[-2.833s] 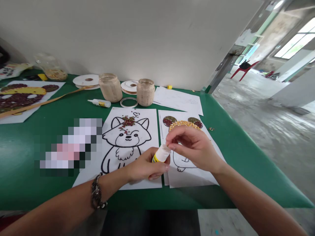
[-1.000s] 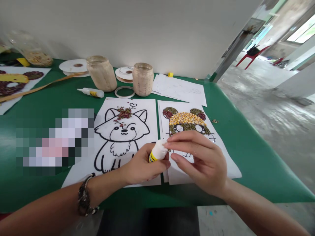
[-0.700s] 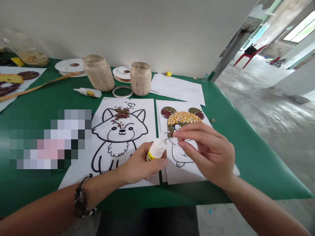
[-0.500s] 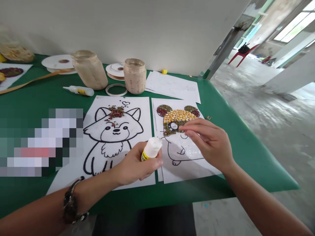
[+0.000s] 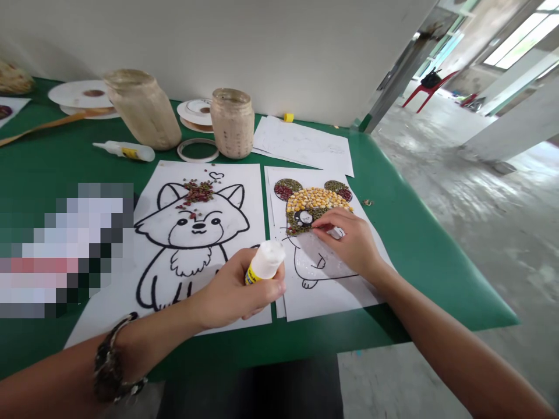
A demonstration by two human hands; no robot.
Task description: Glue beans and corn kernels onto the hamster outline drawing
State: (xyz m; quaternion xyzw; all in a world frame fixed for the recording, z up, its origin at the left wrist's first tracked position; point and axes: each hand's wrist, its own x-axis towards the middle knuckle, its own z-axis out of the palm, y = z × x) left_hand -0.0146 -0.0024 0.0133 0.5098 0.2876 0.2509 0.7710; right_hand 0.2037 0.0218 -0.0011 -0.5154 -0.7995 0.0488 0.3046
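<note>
My left hand [image 5: 238, 291] is wrapped round a glue stick [image 5: 267, 261], its white end up, above the edge of the fox drawing [image 5: 192, 227]. A loose pile of red and green beans [image 5: 198, 192] lies on the fox's forehead. On the right, my right hand [image 5: 347, 238] is pinched at the face of the bear-like drawing [image 5: 305, 305], by its eye. Whatever the fingertips hold is too small or hidden to name. Corn kernels [image 5: 314, 199] cover that animal's forehead, green beans its face, and red and green beans its ears.
Behind the drawings stand two cloudy jars [image 5: 233, 123], a tape ring [image 5: 198, 150], a glue bottle [image 5: 124, 151] and ribbon spools [image 5: 82, 96]. White sheets [image 5: 305, 142] with a yellow cap [image 5: 289, 117] lie by the wall. The table's right edge slopes toward the floor.
My right hand has lowered and moved slightly left, its fingertips now at the drawing's face. The left hand still grips the glue stick. The whole view has shifted a little.
</note>
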